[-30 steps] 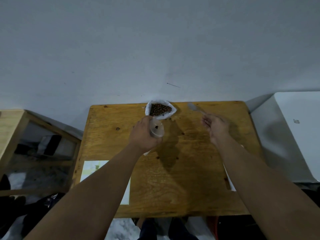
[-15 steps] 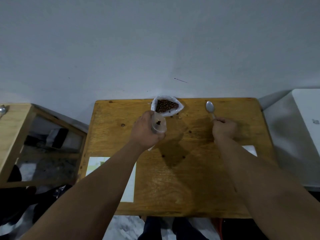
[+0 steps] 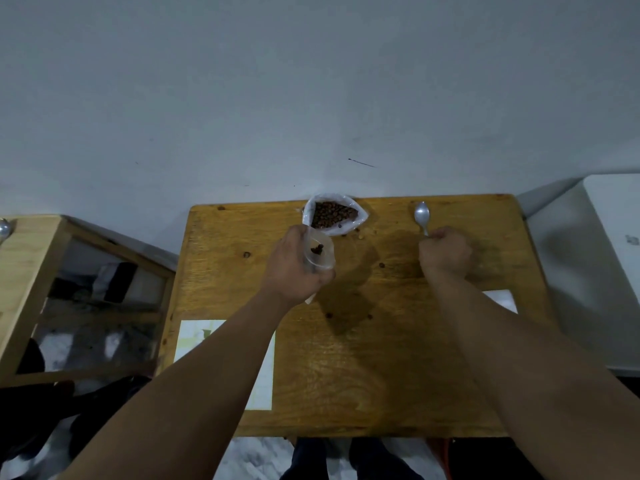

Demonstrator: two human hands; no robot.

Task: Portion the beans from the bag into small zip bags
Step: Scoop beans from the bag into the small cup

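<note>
Sitting at the table's (image 3: 381, 375) upper-centre edge, the bag of beans (image 3: 334, 214) gaped open | small zip bag (image 3: 325, 261), few beans inside, just below it, gripped by the left hand (image 3: 294, 268) | right hand (image 3: 445, 252) clenched the spoon (image 3: 421, 215), bowl pointing up-frame, well right of the bag | left hand nearer

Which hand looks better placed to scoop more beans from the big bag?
Right: the right hand grips the spoon, while the left hand is occupied holding the small zip bag.
</note>
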